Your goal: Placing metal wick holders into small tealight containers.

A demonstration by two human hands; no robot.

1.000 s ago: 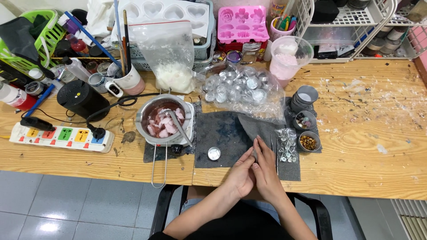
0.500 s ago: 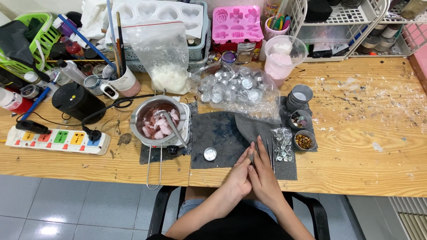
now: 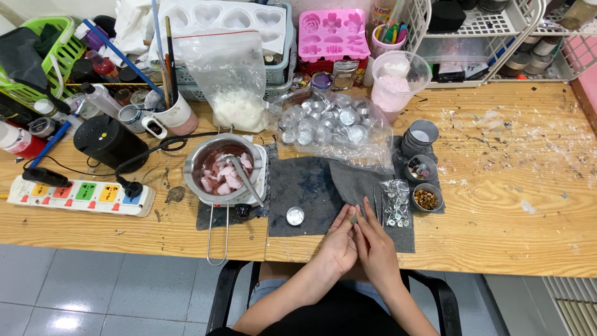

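Note:
My left hand [image 3: 337, 244] and my right hand [image 3: 375, 246] are pressed together over the near edge of a grey felt mat [image 3: 311, 183]. Their fingertips meet on a small pale piece [image 3: 357, 210], too small to tell apart. Just left of my left hand, a small round tin cup [image 3: 294, 216] stands on the mat. To the right of my right hand lies a clear bag of metal-tabbed wicks [image 3: 395, 203]. A metal pot [image 3: 224, 169] with pink wax chunks and a spoon in it sits at the mat's left.
A bag of tin cups [image 3: 329, 124], a stack of grey cups [image 3: 421, 135] and two small bowls [image 3: 426, 198] lie behind and to the right. Further back are moulds [image 3: 333, 34], a cup of pink wax [image 3: 398, 78] and a bag of white flakes [image 3: 235, 93]. A power strip [image 3: 78, 196] lies at left.
My hands stay together at the same spot on the mat, with the fingertips shifting slightly. The view has moved a little.

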